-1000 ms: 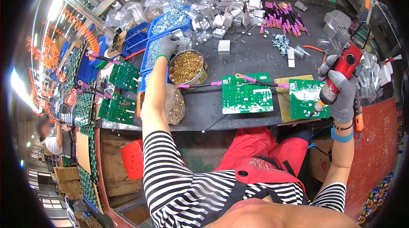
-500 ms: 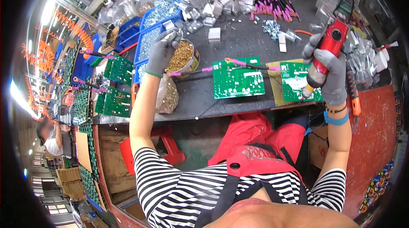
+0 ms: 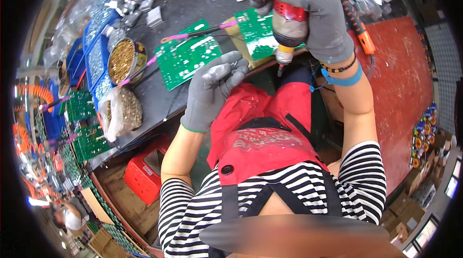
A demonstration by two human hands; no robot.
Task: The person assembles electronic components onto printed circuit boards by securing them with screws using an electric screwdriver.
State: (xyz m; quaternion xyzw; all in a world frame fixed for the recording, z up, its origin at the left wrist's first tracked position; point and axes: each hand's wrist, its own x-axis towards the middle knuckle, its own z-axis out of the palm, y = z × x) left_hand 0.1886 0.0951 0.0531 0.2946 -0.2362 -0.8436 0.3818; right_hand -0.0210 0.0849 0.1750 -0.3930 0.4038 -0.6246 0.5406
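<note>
My right hand [image 3: 328,22], in a grey glove, grips a red power screwdriver [image 3: 291,14] whose bit points down toward me, past the table's front edge. Curled fingers of my gloved left hand [image 3: 212,84] pinch a small shiny metal piece that looks like a screw [image 3: 235,64], left of the driver's bit and apart from it. Beyond my left hand lies a green circuit board [image 3: 185,58] with a black cable [image 3: 190,35] ending in pink sleeves and ring terminals. A second green board [image 3: 253,29] lies partly behind the driver.
On the left stand a tub of brass-coloured parts [image 3: 120,63], a bag of small parts [image 3: 126,112] and blue bins [image 3: 98,58] of silvery screws. An orange-and-black tool [image 3: 360,29] lies at right, near the red surface [image 3: 398,89]. A red stool [image 3: 143,176] is below the table.
My left hand has come from above the tub and bins to the table's front edge. My right hand has lifted the driver off the right board. The view has swung to the right.
</note>
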